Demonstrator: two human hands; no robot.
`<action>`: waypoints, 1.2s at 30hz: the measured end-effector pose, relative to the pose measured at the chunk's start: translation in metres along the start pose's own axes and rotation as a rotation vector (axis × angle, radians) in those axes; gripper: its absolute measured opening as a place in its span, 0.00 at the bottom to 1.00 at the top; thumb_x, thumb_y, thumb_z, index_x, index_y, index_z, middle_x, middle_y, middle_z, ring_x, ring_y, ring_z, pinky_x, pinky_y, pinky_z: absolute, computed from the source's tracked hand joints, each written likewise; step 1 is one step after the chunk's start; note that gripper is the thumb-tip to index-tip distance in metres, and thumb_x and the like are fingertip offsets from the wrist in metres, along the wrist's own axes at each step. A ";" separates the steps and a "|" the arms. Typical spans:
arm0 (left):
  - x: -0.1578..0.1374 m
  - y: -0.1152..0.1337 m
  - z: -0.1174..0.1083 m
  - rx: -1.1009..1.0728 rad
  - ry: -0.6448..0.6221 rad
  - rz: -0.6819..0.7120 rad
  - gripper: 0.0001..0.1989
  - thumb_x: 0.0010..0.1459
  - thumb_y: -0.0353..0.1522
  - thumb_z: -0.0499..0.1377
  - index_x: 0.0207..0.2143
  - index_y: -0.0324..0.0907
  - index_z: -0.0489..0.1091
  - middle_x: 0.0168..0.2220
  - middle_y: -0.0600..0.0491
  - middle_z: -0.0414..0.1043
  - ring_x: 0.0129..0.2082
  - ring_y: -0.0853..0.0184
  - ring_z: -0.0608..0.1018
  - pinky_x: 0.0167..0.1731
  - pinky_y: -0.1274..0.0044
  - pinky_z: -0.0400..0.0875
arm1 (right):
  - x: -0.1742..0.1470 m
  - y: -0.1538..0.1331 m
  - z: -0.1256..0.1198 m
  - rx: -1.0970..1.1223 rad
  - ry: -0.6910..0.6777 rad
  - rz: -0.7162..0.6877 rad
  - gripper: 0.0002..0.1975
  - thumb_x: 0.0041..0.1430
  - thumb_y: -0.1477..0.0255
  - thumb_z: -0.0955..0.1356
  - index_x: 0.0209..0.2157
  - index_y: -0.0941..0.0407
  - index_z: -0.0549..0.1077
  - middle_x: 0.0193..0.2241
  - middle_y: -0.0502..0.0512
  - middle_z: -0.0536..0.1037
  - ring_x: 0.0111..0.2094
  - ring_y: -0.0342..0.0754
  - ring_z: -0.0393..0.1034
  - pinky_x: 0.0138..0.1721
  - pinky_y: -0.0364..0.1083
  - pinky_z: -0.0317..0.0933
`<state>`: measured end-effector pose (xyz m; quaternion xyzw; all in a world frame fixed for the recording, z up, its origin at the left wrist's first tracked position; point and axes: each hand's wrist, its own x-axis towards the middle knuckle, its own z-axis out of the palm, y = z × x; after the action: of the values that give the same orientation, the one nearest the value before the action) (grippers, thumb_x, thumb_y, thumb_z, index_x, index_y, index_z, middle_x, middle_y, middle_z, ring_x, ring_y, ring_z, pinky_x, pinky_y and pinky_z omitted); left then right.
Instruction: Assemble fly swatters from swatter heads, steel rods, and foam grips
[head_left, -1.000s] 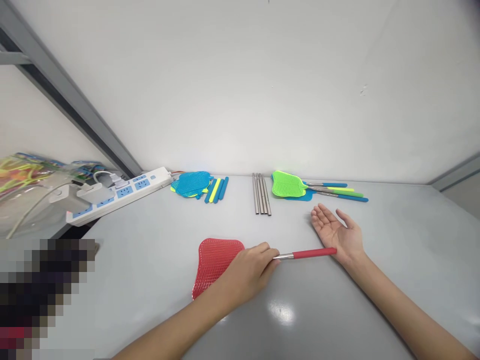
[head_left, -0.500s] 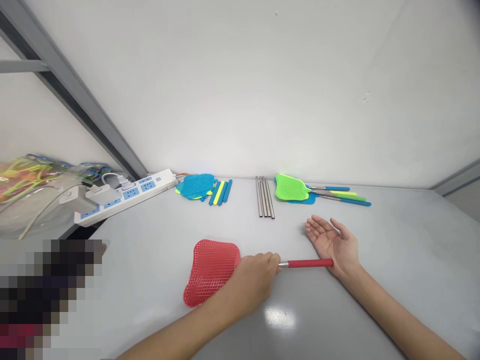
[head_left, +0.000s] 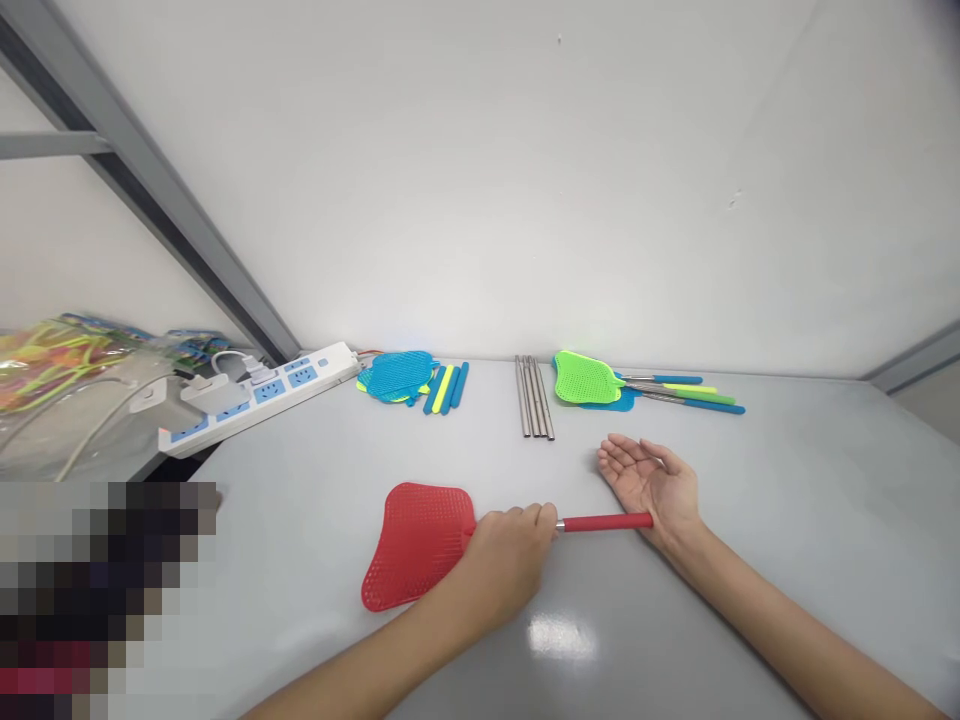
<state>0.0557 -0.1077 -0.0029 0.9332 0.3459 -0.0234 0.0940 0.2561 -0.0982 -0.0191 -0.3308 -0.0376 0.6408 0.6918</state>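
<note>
My left hand (head_left: 514,560) is closed around the metal shaft of a red fly swatter (head_left: 420,545), just beside its perforated head. Most of the shaft is hidden in that fist; a short bit of metal shows before the red grip (head_left: 607,522). The end of the grip presses against the heel of my right palm. Palm up and fingers stretched out, my right hand (head_left: 656,490) is open and does not grasp the grip.
Along the wall lie blue and yellow swatter heads (head_left: 397,376), blue and yellow grips (head_left: 446,388), several metal tubes (head_left: 534,398) and a pile of whole swatters (head_left: 589,380). At left are a power strip (head_left: 262,395) with plugs and a clear plastic bag (head_left: 75,400).
The right hand has shifted a little left with its palm against the grip's end. Less bare metal now shows between the left fist and the red grip.
</note>
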 end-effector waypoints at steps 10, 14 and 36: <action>0.002 -0.014 0.000 -0.003 0.084 -0.038 0.08 0.49 0.21 0.46 0.29 0.41 0.56 0.26 0.54 0.66 0.26 0.66 0.69 0.21 0.77 0.55 | 0.005 0.009 0.018 -0.085 0.003 0.119 0.15 0.48 0.71 0.60 0.26 0.65 0.74 0.23 0.64 0.75 0.27 0.49 0.70 0.29 0.45 0.65; 0.004 -0.015 -0.003 -0.054 0.140 -0.015 0.07 0.56 0.26 0.43 0.28 0.41 0.57 0.26 0.54 0.66 0.25 0.67 0.68 0.22 0.77 0.54 | 0.005 0.006 0.019 -0.072 -0.014 0.168 0.14 0.50 0.70 0.60 0.28 0.64 0.73 0.24 0.61 0.75 0.27 0.48 0.69 0.28 0.44 0.64; 0.011 -0.032 -0.019 -0.059 0.363 -0.228 0.16 0.59 0.39 0.42 0.27 0.42 0.62 0.25 0.55 0.68 0.26 0.69 0.68 0.23 0.77 0.52 | -0.008 0.017 0.019 -0.694 -0.447 0.007 0.16 0.56 0.65 0.59 0.30 0.61 0.72 0.23 0.55 0.72 0.27 0.46 0.65 0.34 0.47 0.57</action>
<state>0.0429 -0.0736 0.0092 0.8738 0.4612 0.1446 0.0540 0.2311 -0.0985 -0.0103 -0.3972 -0.3997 0.6484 0.5119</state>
